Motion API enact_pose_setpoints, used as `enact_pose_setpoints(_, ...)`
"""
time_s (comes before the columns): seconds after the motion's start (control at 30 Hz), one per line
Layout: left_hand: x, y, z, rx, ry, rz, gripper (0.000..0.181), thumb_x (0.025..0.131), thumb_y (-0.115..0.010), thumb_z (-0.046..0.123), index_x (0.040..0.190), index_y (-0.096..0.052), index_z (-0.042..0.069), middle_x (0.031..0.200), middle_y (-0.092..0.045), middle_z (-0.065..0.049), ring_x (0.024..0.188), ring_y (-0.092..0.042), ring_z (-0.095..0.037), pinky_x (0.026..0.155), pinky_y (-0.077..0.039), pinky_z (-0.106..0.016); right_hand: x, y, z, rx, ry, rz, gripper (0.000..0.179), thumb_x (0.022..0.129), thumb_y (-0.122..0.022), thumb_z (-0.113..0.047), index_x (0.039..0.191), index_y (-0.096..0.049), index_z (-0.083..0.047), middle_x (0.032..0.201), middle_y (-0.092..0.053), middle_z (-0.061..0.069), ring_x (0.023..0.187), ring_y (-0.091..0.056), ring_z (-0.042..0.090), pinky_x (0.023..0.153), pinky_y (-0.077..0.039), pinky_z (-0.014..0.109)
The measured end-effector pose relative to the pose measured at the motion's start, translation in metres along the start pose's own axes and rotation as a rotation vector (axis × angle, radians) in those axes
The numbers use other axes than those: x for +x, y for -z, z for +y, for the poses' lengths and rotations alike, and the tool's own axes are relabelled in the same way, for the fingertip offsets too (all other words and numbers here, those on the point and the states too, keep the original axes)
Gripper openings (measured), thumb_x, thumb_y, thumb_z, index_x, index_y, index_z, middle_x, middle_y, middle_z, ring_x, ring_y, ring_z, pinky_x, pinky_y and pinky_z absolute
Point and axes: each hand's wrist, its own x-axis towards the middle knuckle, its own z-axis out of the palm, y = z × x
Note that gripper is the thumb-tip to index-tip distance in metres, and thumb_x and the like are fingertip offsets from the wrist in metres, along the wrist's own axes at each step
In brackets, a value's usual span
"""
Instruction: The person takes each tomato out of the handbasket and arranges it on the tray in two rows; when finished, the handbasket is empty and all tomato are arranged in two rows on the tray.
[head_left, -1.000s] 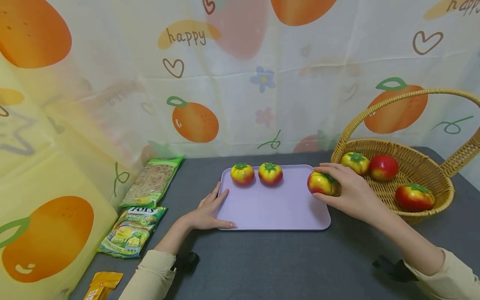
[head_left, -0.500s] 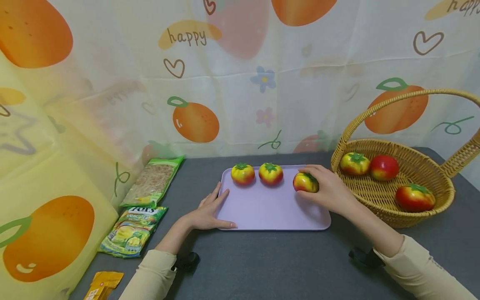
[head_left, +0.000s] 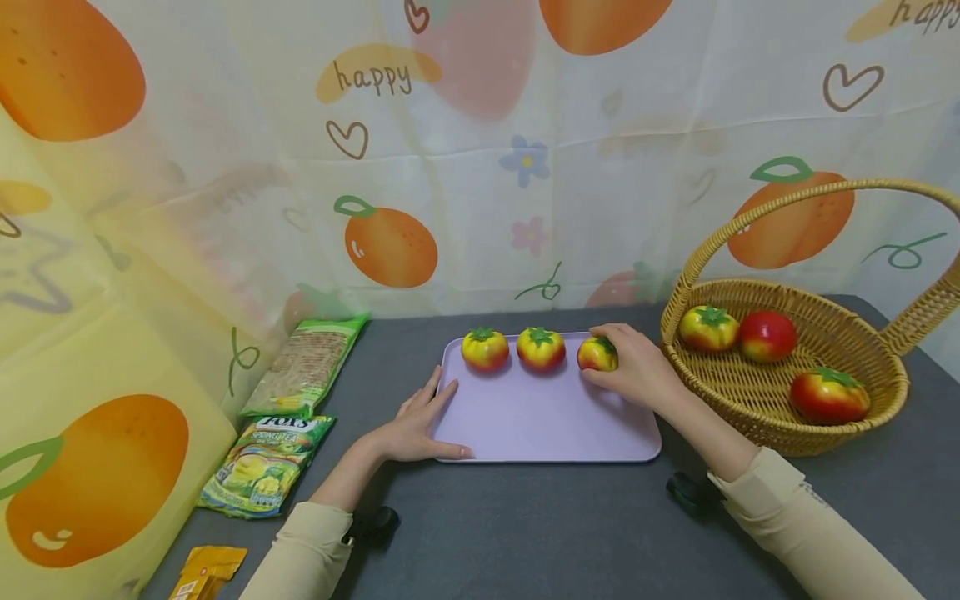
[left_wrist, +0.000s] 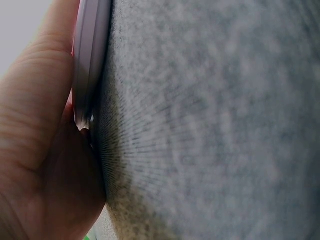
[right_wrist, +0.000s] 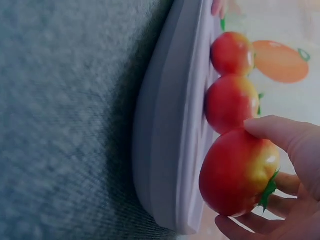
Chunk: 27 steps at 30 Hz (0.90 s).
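My right hand [head_left: 634, 364] grips a red-and-yellow tomato [head_left: 596, 354] with a green leafy top, at the right back part of the lilac tray [head_left: 540, 425]. Thumb and fingers sit on opposite sides of it, plain to see in the right wrist view, where the tomato [right_wrist: 235, 172] is close over the tray's rim. Two similar tomatoes stand along the tray's back edge, one at the left [head_left: 485, 350] and one in the middle [head_left: 541, 350]. My left hand [head_left: 416, 425] rests at the tray's left edge, fingers spread, the thumb along the front left corner.
At the right stands a wicker basket [head_left: 757, 408] with a tall handle, holding several fruits, among them a plain red one [head_left: 767, 336]. On the left lie a green-edged packet [head_left: 303, 367], a green candy bag [head_left: 262, 467] and a yellow packet [head_left: 206, 571]. A printed cloth hangs behind.
My right hand has carried the tomato leftward from the tray's right edge beside the basket, to a spot nearer the other two. My left hand has stayed at the tray's left edge.
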Motion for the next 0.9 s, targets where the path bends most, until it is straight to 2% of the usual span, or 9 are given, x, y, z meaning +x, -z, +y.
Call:
enact_pose_setpoints(0.5, -0.001, -0.001, 0.002, 0.014, 0.005, 0.011, 0.111, 0.077, -0.073, 0.06, 0.158, -0.013, 0.013, 0.162, 0.014, -0.013, 0.146, 0.0, -0.043, 0.112, -0.005, -0.061, 0.015, -0.005, 0.009, -0.019, -0.036, -0.011, 0.061, 0.084, -0.075, -0.028, 0.134, -0.053, 0.001, 0.137, -0.049, 0.024, 0.12, -0.047, 0.043, 0.097, -0.039, 0.056)
enact_pose_setpoints(0.9, -0.001, -0.001, 0.002, 0.013, 0.02, 0.004, 0.111, 0.077, -0.073, 0.061, 0.158, -0.013, 0.014, 0.162, 0.015, -0.012, 0.146, 0.001, -0.042, 0.112, -0.005, -0.061, 0.016, -0.008, 0.009, -0.021, -0.049, -0.028, 0.066, 0.083, -0.076, -0.027, 0.139, -0.05, -0.002, 0.142, -0.042, 0.025, 0.123, -0.042, 0.046, 0.095, -0.04, 0.06)
